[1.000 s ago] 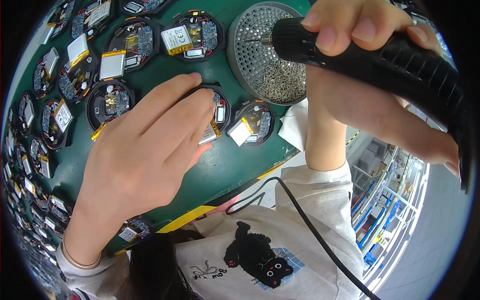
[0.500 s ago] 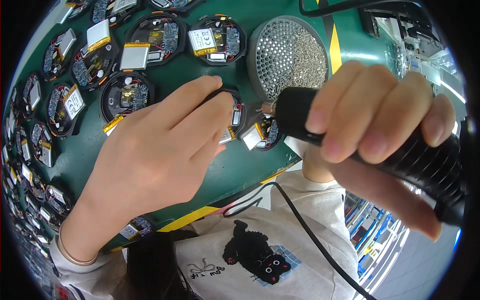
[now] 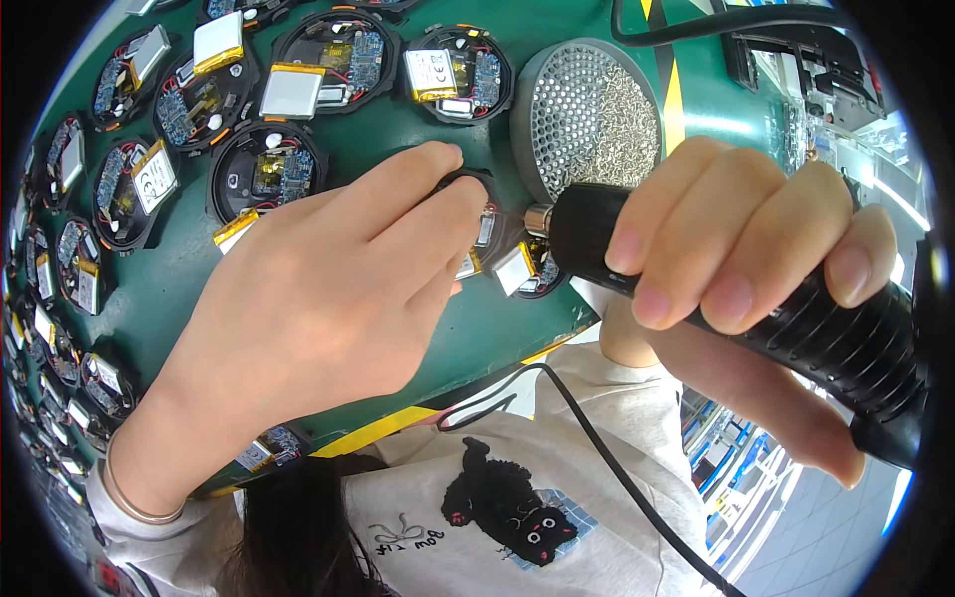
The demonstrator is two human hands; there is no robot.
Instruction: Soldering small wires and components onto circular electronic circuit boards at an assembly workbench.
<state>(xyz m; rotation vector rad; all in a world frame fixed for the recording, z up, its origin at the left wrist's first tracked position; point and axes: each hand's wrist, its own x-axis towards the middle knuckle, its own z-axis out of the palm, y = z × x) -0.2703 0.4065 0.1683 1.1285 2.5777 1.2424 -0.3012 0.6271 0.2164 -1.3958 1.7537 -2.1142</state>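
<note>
My left hand (image 3: 318,289) is closed over a small round black housing (image 3: 486,227), its fingers gripping the rim and covering most of it. At the housing's right side a bit of circuit board and a yellow-taped battery show. In my right hand (image 3: 741,234) is a black electric screwdriver (image 3: 587,234), fingers wrapped round its ribbed body. The screwdriver's metal nose points left toward the held housing; its bit is blurred, and I cannot tell whether it touches. Just below the nose lies another open housing (image 3: 545,274) with a silver battery (image 3: 514,269).
Behind the screwdriver stands a round grey dish (image 3: 527,149) with a perforated plate and many small screws (image 3: 627,129). Several open housings (image 3: 458,75) with batteries and circuit boards fill the green mat's left and far side. A black cable (image 3: 736,22) crosses the far right.
The view has shifted slightly, so the dish and housings appear a little farther right. My left hand appears slightly farther right with the housing; both grips are unchanged.
</note>
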